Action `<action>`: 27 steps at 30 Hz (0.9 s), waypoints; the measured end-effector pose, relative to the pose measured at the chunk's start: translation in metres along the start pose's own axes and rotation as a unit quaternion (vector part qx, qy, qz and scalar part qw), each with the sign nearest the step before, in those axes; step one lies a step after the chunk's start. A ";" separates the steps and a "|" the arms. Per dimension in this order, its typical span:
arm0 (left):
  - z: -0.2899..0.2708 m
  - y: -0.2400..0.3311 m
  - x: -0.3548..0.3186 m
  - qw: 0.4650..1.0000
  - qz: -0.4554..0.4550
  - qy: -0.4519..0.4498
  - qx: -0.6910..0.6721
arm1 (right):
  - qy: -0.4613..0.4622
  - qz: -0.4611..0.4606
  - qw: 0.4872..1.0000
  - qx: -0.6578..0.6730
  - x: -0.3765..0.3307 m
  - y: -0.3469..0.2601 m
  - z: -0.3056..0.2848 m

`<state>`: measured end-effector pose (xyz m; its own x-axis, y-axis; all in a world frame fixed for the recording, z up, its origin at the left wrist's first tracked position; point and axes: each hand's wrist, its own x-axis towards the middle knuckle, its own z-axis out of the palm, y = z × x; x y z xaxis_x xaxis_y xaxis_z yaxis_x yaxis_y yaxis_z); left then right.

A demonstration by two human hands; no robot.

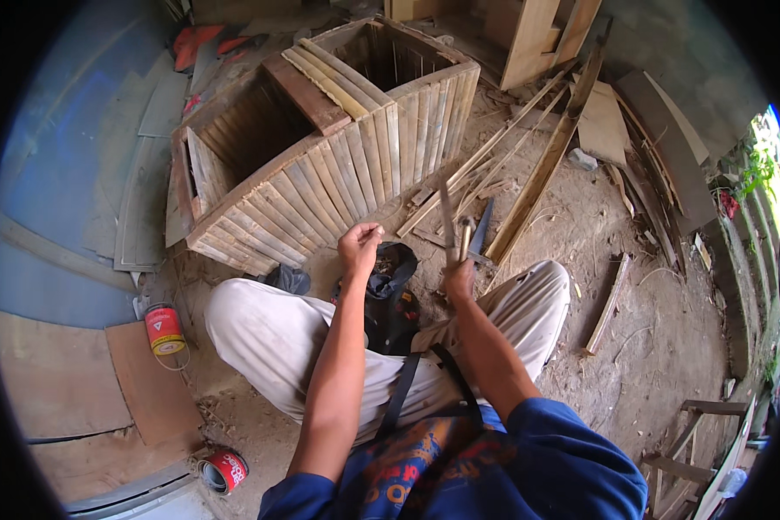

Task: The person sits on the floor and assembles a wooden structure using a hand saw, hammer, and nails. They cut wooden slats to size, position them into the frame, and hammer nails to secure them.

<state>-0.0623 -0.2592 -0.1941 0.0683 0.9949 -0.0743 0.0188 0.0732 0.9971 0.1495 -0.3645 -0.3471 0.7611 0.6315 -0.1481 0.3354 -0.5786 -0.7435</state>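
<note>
Two dark wells open in the slatted wooden structure, far side, its weathered strips rough and its near edge close ahead of us. Rightward, gritty dirt floor gives us room between our knee and a short plank. Our left hand is raised near a soft black bag, fingertips pinched; we can't tell on what. Our right hand clenches a long, narrow brown piece, pointing away from us.

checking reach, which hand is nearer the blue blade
Right. The right hand is just short of the blue blade, slightly to its left; the left hand is farther left.
</note>
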 end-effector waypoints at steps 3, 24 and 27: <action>-0.010 0.020 -0.001 0.999 0.005 0.015 -0.048 | 0.018 -0.061 0.995 0.076 0.040 -0.018 -0.024; -0.082 0.213 0.254 0.953 0.288 0.086 0.047 | -0.060 -0.443 0.893 0.056 0.155 -0.482 -0.061; -0.086 0.213 0.307 0.949 0.292 0.104 0.058 | -0.050 -0.436 0.898 0.027 0.206 -0.527 -0.004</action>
<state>-0.1235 0.0678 -0.0033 -0.0961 0.8564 0.5072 0.1495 -0.4914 0.8580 0.1311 0.0688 0.0169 0.1686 0.8767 0.4504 0.7500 0.1824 -0.6358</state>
